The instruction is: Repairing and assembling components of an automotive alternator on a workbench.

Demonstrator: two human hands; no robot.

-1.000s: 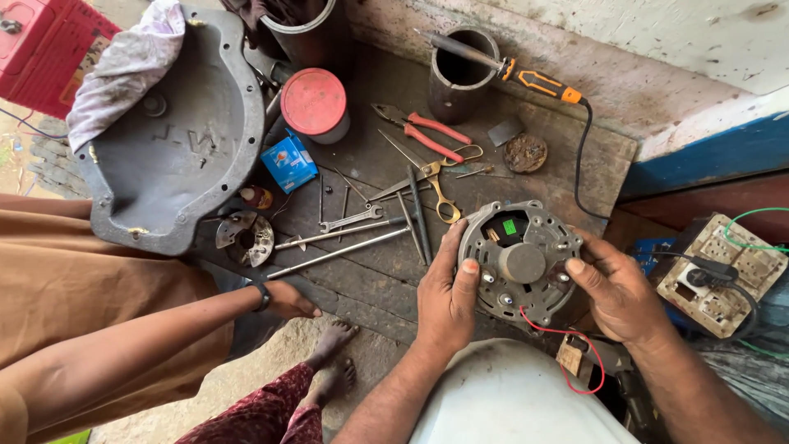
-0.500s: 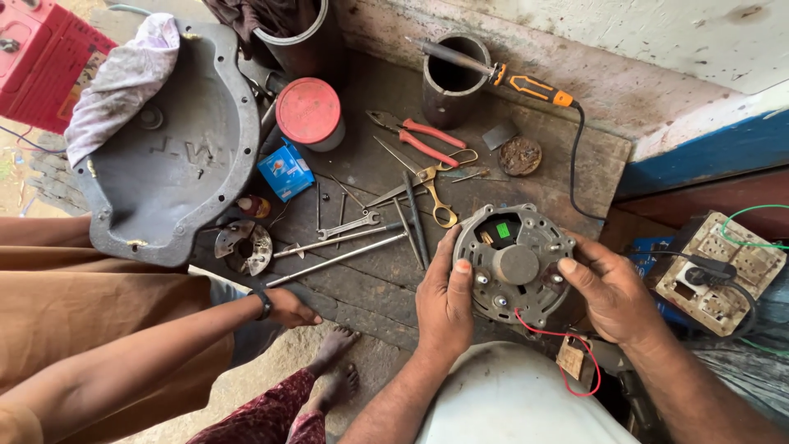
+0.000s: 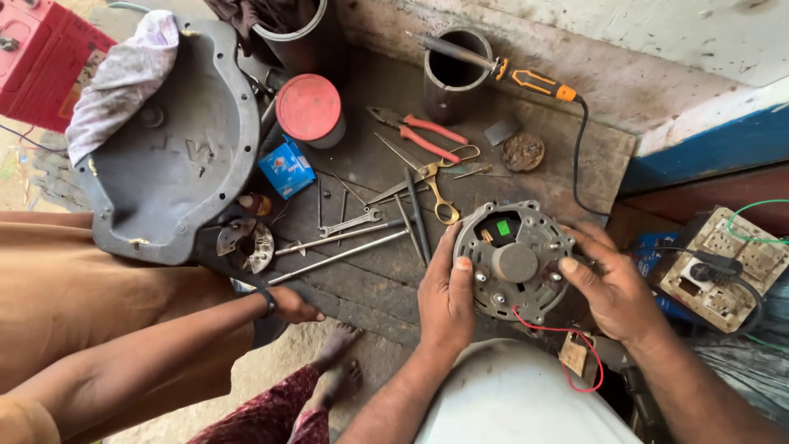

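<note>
Grey cast metal forms the round alternator housing [image 3: 514, 261], which is held upright on its edge at the near right of the dark wooden bench [image 3: 362, 279], its flat face with the central hub turned up toward the camera. It is gripped from both sides: the left hand [image 3: 445, 298] is pressed against its left rim, thumb laid on the face and fingers wrapped behind, while the right hand [image 3: 612, 288] is closed on the right rim, thumb tip set beside the hub. The housing thus lies between the two hands, touching both, and neither is clearly the nearer; being round, no long axis is shown, only the hub axis pointing upward. A red wire [image 3: 567, 345] is looped out from its near edge. Scissors [image 3: 427, 182] and red-handled pliers [image 3: 421, 134] are left farther back on the bench, and another person's hand [image 3: 289, 306] is rested at the near left edge.
</note>
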